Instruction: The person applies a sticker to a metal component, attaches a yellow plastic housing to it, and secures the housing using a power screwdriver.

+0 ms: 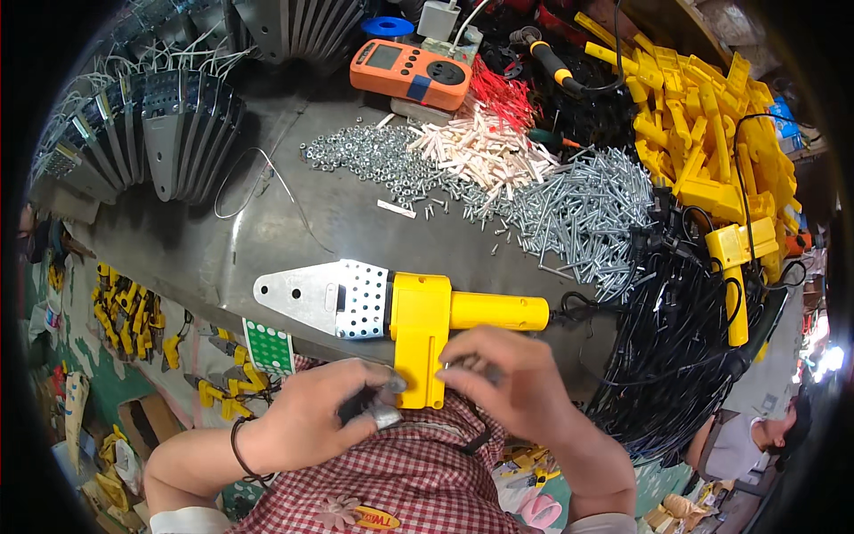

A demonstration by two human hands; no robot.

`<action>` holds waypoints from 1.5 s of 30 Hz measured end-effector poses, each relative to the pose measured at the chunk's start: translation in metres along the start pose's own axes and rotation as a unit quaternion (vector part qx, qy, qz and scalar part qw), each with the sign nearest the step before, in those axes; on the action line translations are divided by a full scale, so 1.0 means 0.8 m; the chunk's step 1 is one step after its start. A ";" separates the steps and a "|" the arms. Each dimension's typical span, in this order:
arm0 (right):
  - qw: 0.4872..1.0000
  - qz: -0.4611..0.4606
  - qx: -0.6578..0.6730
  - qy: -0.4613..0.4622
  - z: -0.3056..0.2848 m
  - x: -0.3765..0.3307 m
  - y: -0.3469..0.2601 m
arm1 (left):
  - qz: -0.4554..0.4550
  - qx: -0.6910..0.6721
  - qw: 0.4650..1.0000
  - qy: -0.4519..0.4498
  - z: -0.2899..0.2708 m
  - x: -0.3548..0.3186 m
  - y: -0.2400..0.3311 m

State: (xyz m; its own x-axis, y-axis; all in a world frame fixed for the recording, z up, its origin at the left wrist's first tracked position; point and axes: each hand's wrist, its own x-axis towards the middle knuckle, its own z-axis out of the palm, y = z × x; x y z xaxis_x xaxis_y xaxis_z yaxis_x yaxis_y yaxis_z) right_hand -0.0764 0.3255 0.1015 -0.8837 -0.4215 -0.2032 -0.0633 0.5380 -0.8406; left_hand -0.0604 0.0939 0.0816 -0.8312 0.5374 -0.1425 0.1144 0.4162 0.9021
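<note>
In front of me lies a yellow hand-held heating tool [421, 334] with a pointed, perforated metal plate [320, 298] at its left end. Its round yellow grip [498, 311] points right, and a second yellow arm of the housing reaches toward me. My left hand [316, 409] is beside that near arm, thumb and fingers apart, grey covers on the tips; a fingertip meets the housing's left edge. On the other side, my right hand [511, 378] pinches at the housing's right edge. Something small glints at its fingertips, too small to name.
Beyond the tool are heaps of nuts [365, 156], white sleeves [485, 147] and screws [587, 214]. An orange meter [409, 73] and a soldering iron [547, 58] are at the back. Yellow housings [703, 125] and black cables [658, 356] crowd the right; metal plates [165, 133] stand left.
</note>
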 end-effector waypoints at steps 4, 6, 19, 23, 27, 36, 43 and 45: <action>0.995 0.020 0.010 0.098 -0.015 0.045 0.000 | -0.019 -0.023 1.000 -0.003 0.003 -0.001 0.002; 0.993 0.017 -0.021 0.118 -0.019 0.068 0.006 | -0.022 -0.021 1.000 -0.006 0.005 -0.002 0.003; 0.979 -0.116 -0.163 -0.034 -0.024 0.065 0.035 | 0.384 0.299 0.873 0.034 0.008 0.007 -0.034; 0.981 -0.156 -0.115 0.027 -0.022 0.053 0.053 | 0.243 0.351 0.904 0.006 0.011 0.018 -0.040; 0.948 -0.173 -0.251 0.085 -0.074 0.071 0.089 | 0.156 0.301 0.934 0.112 0.000 0.081 -0.010; 0.955 -0.127 -0.249 0.095 -0.084 0.073 0.089 | 0.212 0.327 0.919 0.053 -0.029 0.193 -0.022; 0.977 -0.078 -0.104 0.169 -0.066 -0.029 0.069 | 0.226 0.441 0.868 0.000 -0.029 0.231 -0.025; 0.958 -0.114 -0.150 0.215 -0.047 -0.037 0.076 | 0.242 0.419 0.875 -0.001 -0.028 0.232 -0.024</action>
State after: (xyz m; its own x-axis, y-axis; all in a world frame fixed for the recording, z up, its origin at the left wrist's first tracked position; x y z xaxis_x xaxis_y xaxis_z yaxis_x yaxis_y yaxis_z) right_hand -0.0717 0.3976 0.0754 -0.9366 -0.2479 0.2477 -0.3503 0.6805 -0.6436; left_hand -0.2296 0.1692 0.0468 -0.5739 0.8006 0.1721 0.8125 0.5305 0.2417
